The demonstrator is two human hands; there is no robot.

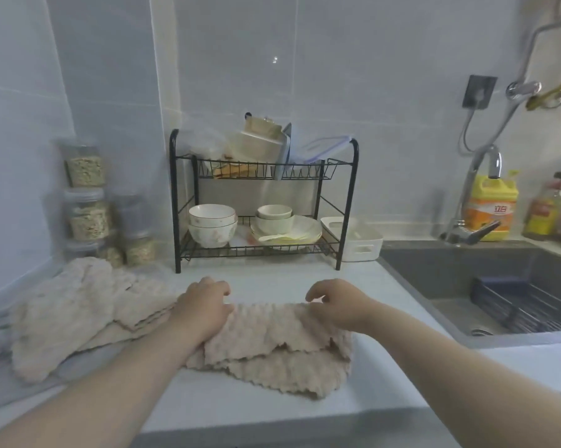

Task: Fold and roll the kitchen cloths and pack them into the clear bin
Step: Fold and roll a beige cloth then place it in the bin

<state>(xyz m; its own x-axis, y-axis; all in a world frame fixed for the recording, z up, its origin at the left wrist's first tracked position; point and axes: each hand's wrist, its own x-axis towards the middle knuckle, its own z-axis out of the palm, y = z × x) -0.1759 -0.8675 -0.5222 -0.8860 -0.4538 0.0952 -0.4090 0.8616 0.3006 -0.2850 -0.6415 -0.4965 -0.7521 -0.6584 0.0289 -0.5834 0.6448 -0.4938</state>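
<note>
Cloth (272, 344) is laid on the counter (272, 412), folded once but not yet rolled, its far fold gripped by curled left hand (204, 305) and right hand (337, 305); cloth pile (75, 312) alongside is unfolded, nothing seen packed, clear bin not identifiable, so progress is judged early.

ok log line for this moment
step: folding | left grip: holds folded cloth far edge | right grip: same edge | cloth pile: counter left

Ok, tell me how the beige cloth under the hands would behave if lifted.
Probably floppy: the cloth lies in soft, wavy folded layers. Its bumpy pile likely grips the counter rather than sliding.
</note>
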